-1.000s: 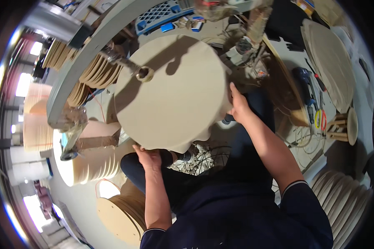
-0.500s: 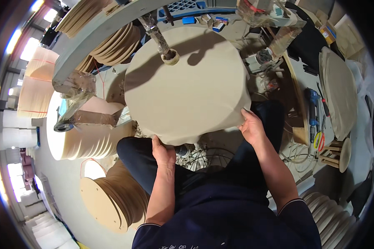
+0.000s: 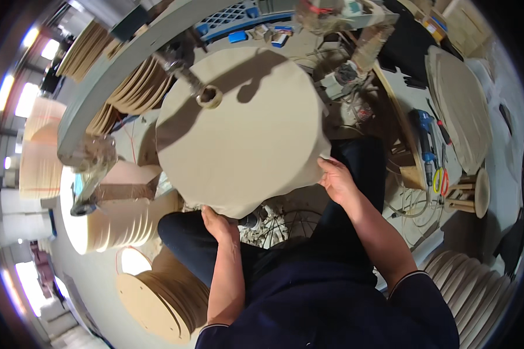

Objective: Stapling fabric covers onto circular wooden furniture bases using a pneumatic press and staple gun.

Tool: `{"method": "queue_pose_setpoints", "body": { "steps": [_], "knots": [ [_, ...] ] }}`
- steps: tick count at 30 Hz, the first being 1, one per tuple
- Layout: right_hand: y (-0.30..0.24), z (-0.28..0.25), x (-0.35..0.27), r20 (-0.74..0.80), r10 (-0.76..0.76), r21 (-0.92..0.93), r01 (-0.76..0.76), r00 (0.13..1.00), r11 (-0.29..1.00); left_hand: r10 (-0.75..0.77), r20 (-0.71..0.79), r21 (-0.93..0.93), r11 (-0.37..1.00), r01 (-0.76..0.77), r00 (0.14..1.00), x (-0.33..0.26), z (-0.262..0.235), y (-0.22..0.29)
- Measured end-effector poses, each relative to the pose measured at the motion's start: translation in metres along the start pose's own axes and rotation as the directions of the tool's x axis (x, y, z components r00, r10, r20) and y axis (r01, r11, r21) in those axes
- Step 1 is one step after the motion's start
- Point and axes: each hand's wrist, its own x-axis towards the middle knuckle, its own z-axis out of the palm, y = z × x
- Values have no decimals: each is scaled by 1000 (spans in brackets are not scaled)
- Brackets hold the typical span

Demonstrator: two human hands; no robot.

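A large round panel draped in smooth beige cover material (image 3: 239, 145) lies in front of me, above my knees. Its near edge hangs in loose folds. My left hand (image 3: 220, 225) is closed on the cover's edge at the near left, thumb on top and fingers hidden beneath. At the right rim my right hand (image 3: 335, 179) pinches the same edge between thumb and fingers. A metal rod with a pale ring-shaped end (image 3: 209, 96) comes down over the far left part of the panel, throwing a shadow across it. Whether the ring touches the cover, I cannot tell.
A grey machine frame (image 3: 113, 61) arches across the far left. Stacked round boards (image 3: 145, 87) stand behind it, and more boards (image 3: 157, 308) lie at my lower left. On the right bench are a blue power tool (image 3: 426, 136), yellow-and-red scissors (image 3: 441, 181) and beige covers (image 3: 459, 107).
The whole view has shifted, so the panel and rod sit farther left in the picture. Both hands keep their hold on the cover's edge, in nearly the same spots.
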Motion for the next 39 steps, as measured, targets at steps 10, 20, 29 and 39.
{"method": "queue_pose_setpoints", "body": {
  "steps": [10, 20, 29, 39],
  "knots": [
    [-2, 26, 15, -172, 4, 71, 9, 985, 997, 58, -33, 151, 987, -52, 998, 55, 3, 18],
    [-15, 40, 31, -313, 10, 88, 18, 950, 996, -63, -33, 249, 966, 70, 997, 125, -9, 77],
    [4, 9, 56, -368, -60, 160, 127, 928, 979, -281, 215, 313, 927, 207, 935, 103, -14, 79],
    [14, 25, 72, -375, -169, 8, 186, 912, 983, -193, 364, 255, 962, 101, 911, 92, -24, 75]
  ]
}}
